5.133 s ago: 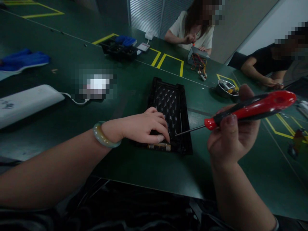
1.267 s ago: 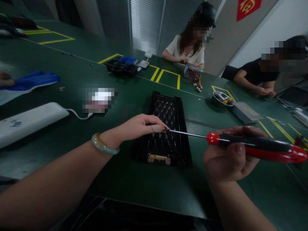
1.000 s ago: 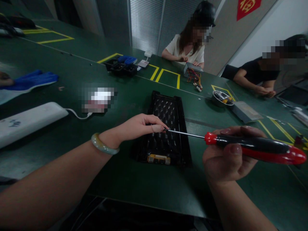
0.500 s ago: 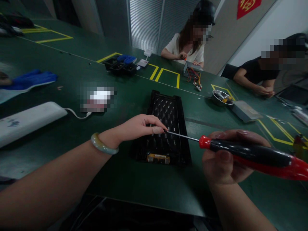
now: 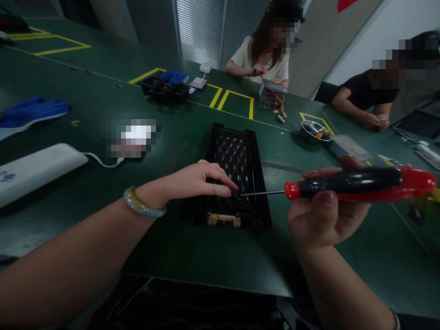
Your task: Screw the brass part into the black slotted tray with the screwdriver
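Note:
My right hand point(image 5: 323, 220) is closed round the handle of a red and black screwdriver point(image 5: 350, 183), whose thin shaft points left and lies almost level. Above a black panel point(image 5: 233, 151) with rows of slots, my left hand point(image 5: 202, 181) pinches at the shaft's tip. Whatever small dark piece sits between its thumb and fingers is too small to name. A yellowish circuit board with a pale connector point(image 5: 224, 221) shows at the panel's near end. A bangle circles my left wrist.
A white power strip point(image 5: 41, 169) and a blue glove point(image 5: 34, 112) lie left. Further back stand a black divided tray point(image 5: 165, 89), a metal box with coloured wires point(image 5: 271, 91) and a steel bowl point(image 5: 314, 133). Two people sit across the green table point(image 5: 154, 256).
The screwdriver's handle end has swung up, bringing the shaft closer to level. My left hand keeps its pinch by the tip. The whole view has shifted slightly.

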A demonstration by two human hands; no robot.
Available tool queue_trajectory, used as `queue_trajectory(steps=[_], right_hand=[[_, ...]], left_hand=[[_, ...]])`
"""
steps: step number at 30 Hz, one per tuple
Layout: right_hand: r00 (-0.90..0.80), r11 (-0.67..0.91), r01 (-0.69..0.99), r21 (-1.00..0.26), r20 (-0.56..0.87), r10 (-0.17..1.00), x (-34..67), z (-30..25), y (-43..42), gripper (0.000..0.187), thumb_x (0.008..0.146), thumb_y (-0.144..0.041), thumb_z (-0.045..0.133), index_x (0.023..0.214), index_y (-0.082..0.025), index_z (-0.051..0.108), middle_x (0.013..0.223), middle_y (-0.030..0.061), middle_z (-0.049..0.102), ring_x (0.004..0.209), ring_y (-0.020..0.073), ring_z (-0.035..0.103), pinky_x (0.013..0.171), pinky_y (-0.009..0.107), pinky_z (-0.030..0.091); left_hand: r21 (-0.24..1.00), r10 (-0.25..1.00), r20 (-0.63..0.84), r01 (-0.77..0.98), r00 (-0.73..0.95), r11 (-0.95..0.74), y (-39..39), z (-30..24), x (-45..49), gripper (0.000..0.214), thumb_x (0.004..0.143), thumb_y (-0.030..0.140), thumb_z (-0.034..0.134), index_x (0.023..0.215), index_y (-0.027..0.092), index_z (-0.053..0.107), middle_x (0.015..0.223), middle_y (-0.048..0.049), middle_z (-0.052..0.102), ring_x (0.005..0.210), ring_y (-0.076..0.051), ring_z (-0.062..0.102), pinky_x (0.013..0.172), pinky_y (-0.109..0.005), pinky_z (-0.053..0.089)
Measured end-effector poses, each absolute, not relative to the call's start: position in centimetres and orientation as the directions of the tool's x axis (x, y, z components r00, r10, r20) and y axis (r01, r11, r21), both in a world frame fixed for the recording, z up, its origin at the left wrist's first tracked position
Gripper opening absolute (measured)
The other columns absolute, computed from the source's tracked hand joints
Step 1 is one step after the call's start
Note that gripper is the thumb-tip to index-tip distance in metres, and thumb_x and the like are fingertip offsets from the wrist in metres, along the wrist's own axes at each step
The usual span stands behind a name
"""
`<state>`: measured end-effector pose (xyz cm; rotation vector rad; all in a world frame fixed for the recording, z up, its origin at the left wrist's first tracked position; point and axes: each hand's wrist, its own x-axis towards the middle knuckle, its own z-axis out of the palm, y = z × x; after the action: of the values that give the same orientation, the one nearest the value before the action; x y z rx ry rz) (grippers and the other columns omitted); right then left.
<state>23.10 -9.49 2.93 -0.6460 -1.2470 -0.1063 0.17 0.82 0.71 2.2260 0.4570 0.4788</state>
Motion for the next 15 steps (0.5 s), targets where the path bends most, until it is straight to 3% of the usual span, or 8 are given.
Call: queue_trajectory(steps=[2,8,15], right_hand=[[0.368,0.832,0.379,-0.404,0.891,0.265,23.1,3.0,-9.3,0.032,0.082,-0.033,0.07,0.113,-0.027,0.07,0.111,0.0021,0.068,0.068,0.0118,0.062,0.061,0.032,0.056],[0.311,0.754,0.332,-0.567,0.82,0.48,23.0,3.1,-10.1,0.032,0.082,-0.034,0.069,0.114,-0.03,0.065,0.122,0.0017,0.064,0.07,0.0118,0.061,0.06,0.032,0.058],[0.31,0.698,0.36,-0.619,0.785,0.536,22.9,2.8,-10.4,0.033,0.084,-0.044,0.069,0.113,-0.03,0.062,0.126,0.0035,0.062,0.075,0.0136,0.062,0.065,0.035,0.061]], left_hand=[[0.767,0.465,0.195,0.161,0.863,-0.621,0.8,0.6,0.2,0.026,0.096,0.041,0.063,0.111,0.026,0.078,0.106,-0.0036,0.078,0.098,-0.017,0.069,0.095,-0.029,0.048],[0.718,0.465,0.195,0.197,0.863,-0.667,0.6,0.4,0.5,0.03,0.1,0.042,0.055,0.107,0.025,0.079,0.105,-0.0025,0.079,0.1,-0.016,0.07,0.097,-0.028,0.047],[0.71,0.449,0.215,0.177,0.867,-0.682,0.6,0.4,0.5,0.029,0.1,0.041,0.055,0.107,0.025,0.079,0.105,-0.002,0.079,0.099,-0.016,0.07,0.095,-0.026,0.046]])
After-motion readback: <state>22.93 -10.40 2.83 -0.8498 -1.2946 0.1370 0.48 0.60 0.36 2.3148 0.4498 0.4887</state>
